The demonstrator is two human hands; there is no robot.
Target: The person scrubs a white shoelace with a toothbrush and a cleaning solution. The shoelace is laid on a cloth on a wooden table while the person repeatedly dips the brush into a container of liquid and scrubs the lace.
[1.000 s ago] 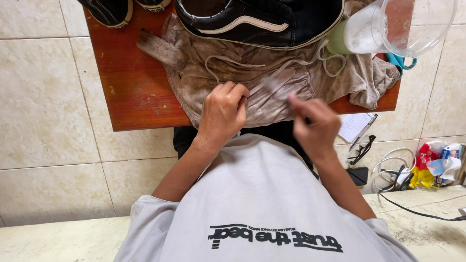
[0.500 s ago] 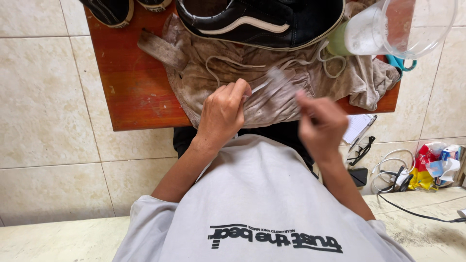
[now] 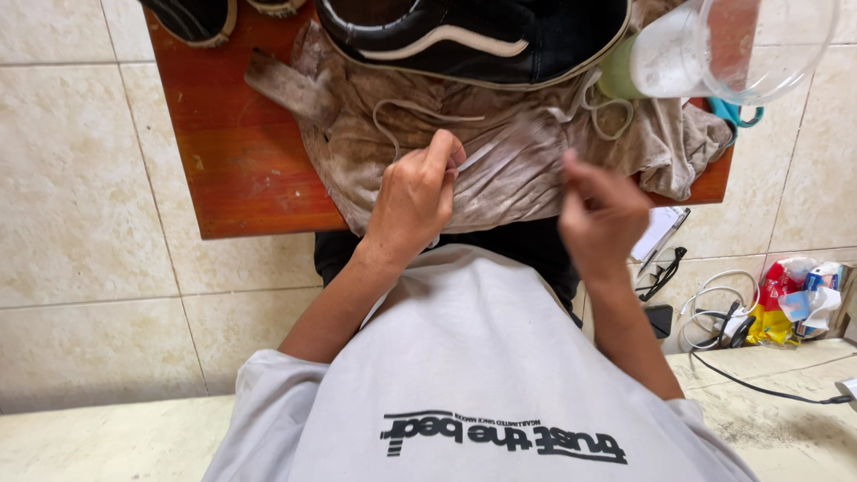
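Pale shoelace (image 3: 500, 143) stretched between the two hands, long axis running from lower left up to the right across the stained brown cloth (image 3: 375, 152). Left hand (image 3: 412, 198) pinched shut on the near end, knuckles resting on the cloth at the bench (image 3: 232, 152) edge. Right hand (image 3: 600, 207) raised just off the cloth, fingers closed; probably gripping the far run of the same lace, though motion blur makes that hard to confirm. Hands apart, lace taut-looking between them, closer to the left. Beyond the hands, touching the cloth: a black sneaker (image 3: 473, 36) with a white side stripe, loose loops of lace (image 3: 607, 107) trailing near its toe. Clear plastic jar (image 3: 732, 45) tilted at the upper right. Cables and packets (image 3: 786, 303) on the floor, well apart.
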